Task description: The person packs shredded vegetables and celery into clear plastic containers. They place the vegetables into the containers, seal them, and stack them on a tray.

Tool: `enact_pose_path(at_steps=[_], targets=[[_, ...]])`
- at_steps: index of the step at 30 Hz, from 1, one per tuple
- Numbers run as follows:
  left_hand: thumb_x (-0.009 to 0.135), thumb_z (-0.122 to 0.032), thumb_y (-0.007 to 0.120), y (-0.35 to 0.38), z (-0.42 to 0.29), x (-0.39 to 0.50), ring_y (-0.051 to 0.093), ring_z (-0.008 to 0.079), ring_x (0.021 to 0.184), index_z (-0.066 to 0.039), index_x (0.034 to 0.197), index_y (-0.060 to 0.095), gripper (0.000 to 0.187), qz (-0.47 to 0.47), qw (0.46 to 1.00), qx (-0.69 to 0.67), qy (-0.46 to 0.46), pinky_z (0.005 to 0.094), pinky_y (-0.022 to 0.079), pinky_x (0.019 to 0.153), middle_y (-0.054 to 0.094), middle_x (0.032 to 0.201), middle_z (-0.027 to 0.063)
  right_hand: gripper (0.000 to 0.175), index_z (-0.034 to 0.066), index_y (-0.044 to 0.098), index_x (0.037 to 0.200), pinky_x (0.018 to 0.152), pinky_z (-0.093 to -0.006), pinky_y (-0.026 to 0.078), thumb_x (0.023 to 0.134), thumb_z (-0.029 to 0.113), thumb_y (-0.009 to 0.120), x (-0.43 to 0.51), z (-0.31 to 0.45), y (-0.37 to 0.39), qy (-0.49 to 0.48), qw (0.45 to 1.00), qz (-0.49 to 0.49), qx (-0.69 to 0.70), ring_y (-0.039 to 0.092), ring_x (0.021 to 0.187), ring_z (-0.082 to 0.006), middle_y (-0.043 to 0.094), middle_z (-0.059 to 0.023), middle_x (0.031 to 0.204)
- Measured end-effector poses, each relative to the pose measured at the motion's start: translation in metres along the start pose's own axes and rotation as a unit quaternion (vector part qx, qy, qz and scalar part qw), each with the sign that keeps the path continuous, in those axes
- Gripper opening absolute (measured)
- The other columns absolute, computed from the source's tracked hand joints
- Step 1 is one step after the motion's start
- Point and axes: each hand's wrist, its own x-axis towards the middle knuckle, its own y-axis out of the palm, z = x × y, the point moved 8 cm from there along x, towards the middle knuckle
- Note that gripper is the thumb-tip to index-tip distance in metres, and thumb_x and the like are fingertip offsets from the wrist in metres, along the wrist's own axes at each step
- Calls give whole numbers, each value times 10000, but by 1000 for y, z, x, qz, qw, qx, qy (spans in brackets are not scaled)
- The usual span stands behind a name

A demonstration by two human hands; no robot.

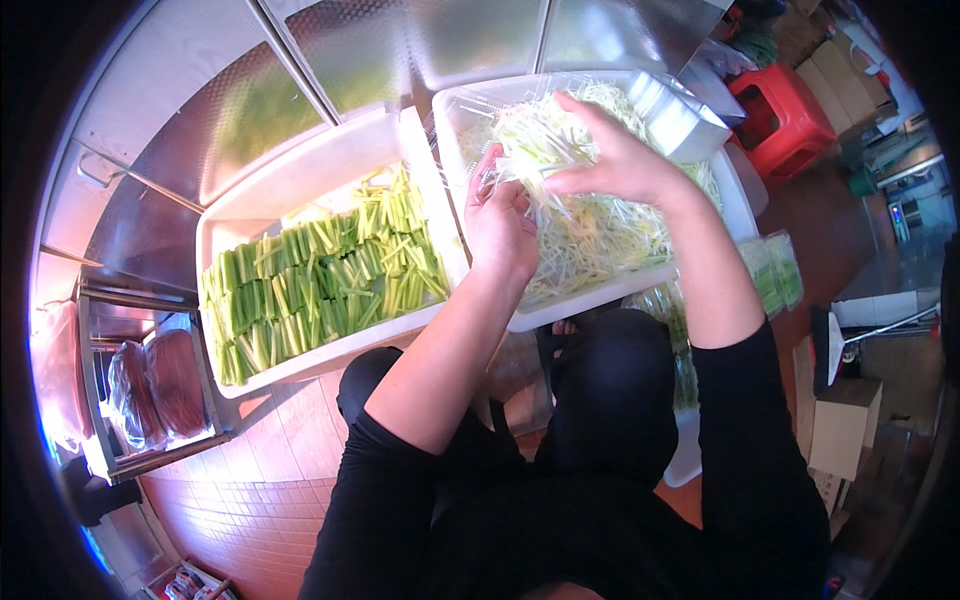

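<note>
A white plastic tub point(570, 306) before me holds a heap of pale shredded vegetable point(600, 232). Above the heap, my right hand point(611, 154) spreads its thumb and fingers around a loose clump of shreds point(536, 142). From the near left side, my left hand point(504, 214) has curled fingers against the same clump, palm turned partly up. Around the clump shows a clear ridged plastic container point(469, 112), its lower part hidden by the shreds and my left hand. A shiny metal box-like object point(679, 116) rests at the tub's far right corner.
Left of the tub, a second white tub point(300, 367) holds rows of cut green stalks point(322, 277). Steel panels point(472, 37) rise behind both. A red plastic stool point(787, 124) stands at right, above packed greens point(772, 274). Wrapped bundles point(157, 386) fill a rack at left.
</note>
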Motion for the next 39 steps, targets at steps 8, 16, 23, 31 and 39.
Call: enact_pose_path(at_steps=[8, 16, 23, 31, 39], targets=[[830, 62, 366, -11, 10, 12, 522, 140, 816, -120, 1396, 421, 597, 40, 999, -5, -35, 288, 491, 716, 561, 1150, 107, 833, 64, 429, 1409, 1107, -408, 351, 711, 321, 804, 3, 10, 31, -74, 985, -60, -147, 387, 1354, -316, 394, -155, 1474], [852, 70, 355, -8, 11, 7, 580, 217, 907, -149, 1469, 300, 656, 33, 997, 38, -55, 406, 511, 786, 552, 1137, 147, 757, 82, 430, 1417, 1076, -394, 381, 792, 364, 750, 3, -10, 11, -87, 991, -88, 49, 481, 1291, -276, 457, -141, 1437], [857, 80, 359, -7, 17, 3, 583, 188, 831, -136, 1447, 337, 628, 24, 998, 27, -47, 367, 508, 747, 569, 1095, 132, 599, 40, 449, 1361, 1110, -384, 247, 980, 493, 359, -23, -36, 7, -27, 831, -371, 414, 380, 1351, -243, 454, -111, 1429], [836, 78, 341, -9, 19, -1, 596, 201, 883, -132, 1439, 359, 639, 7, 998, 60, -16, 383, 512, 824, 508, 1266, 148, 528, 4, 454, 1306, 1085, -363, 310, 1001, 434, 424, -9, -16, 17, -64, 888, -352, 288, 432, 1273, -253, 492, -160, 1326], [804, 86, 316, -4, 7, 1, 573, 249, 1038, -130, 1434, 370, 668, -6, 999, -22, -42, 389, 500, 893, 486, 1330, 155, 575, 82, 392, 1403, 1047, -384, 380, 926, 283, 643, -41, -47, 13, 33, 885, -284, 369, 437, 1265, -246, 438, -161, 1370]])
